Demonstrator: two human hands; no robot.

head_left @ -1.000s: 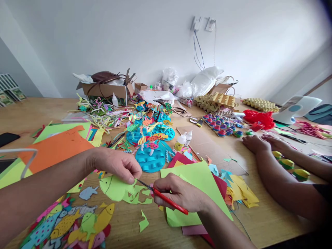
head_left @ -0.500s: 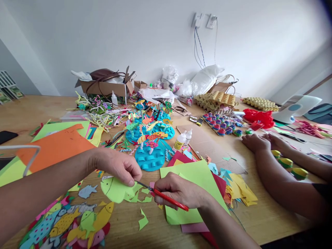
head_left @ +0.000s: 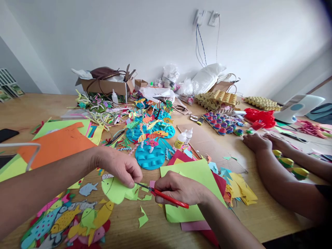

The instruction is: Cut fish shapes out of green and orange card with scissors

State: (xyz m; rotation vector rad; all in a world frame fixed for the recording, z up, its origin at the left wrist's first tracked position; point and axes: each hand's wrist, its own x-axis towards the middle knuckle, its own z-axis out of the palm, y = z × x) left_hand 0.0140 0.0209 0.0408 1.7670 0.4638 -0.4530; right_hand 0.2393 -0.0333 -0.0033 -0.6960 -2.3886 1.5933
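Observation:
My left hand (head_left: 120, 167) pinches the upper right edge of a light green paper fish (head_left: 116, 191), which has a drawn eye and gill line. In my right hand (head_left: 178, 188) are red-handled scissors (head_left: 171, 198), their blades pointing left to the paper at my left fingertips. How far the blades are apart cannot be made out. Green paper scraps lie under and beside the blades, with one loose scrap (head_left: 143, 217) nearer the table edge. Below my left forearm is a pile of coloured paper fish (head_left: 68, 221). Green sheets (head_left: 193, 190) lie beneath my right hand.
Blue discs with paper fish (head_left: 149, 155) stand at the middle, beside glue bottles (head_left: 180, 140). An orange sheet (head_left: 55, 145) lies left. Another person's hands (head_left: 255, 142) rest at the right near painted egg-carton pieces (head_left: 286, 162). Boxes and bags line the wall.
The view has shifted very slightly. Both hands, the green fish and the scissors keep nearly the same places.

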